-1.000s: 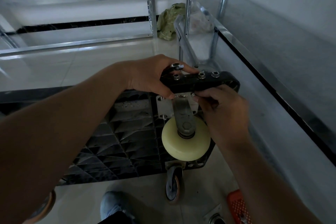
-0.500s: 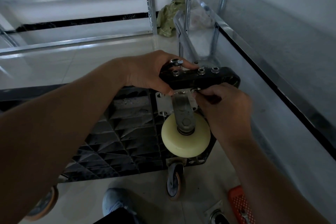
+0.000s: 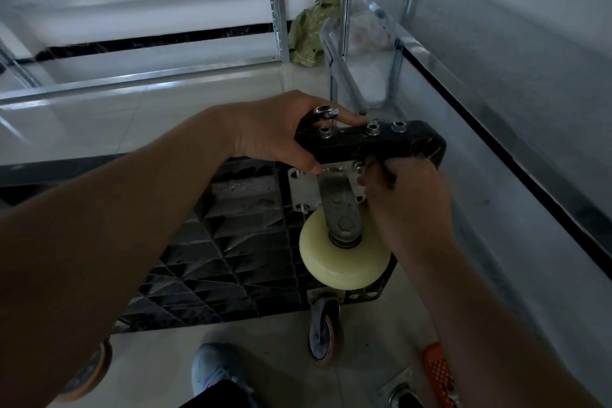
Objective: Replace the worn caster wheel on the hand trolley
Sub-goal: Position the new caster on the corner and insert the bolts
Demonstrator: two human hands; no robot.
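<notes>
From the head camera, the hand trolley (image 3: pixel 231 242) stands tipped on its edge on the tiled floor, its ribbed black underside facing the person. The new cream caster wheel (image 3: pixel 344 255) sits at the upper right corner, its metal mounting plate (image 3: pixel 303 189) flat against the deck. The left hand (image 3: pixel 278 132) wraps over the trolley's top edge, fingers curled around a small wrench (image 3: pixel 326 111) set near the bolt heads (image 3: pixel 372 129) that poke through the rim. The right hand (image 3: pixel 407 192) reaches under that edge beside the plate, fingertips pinched together at the top right bolt; whether they hold a nut or a tool I cannot tell, as the hand hides it. A grey, worn-looking caster (image 3: pixel 324 331) stays mounted at the lower corner. An orange tool (image 3: pixel 438 371) lies on the floor near a shoe (image 3: pixel 212 371). The risk, as I judge it, is a nut cross-threading or dropping, since the right fingers work blind; the upended trolley could also slide if the left grip loosens.
</notes>
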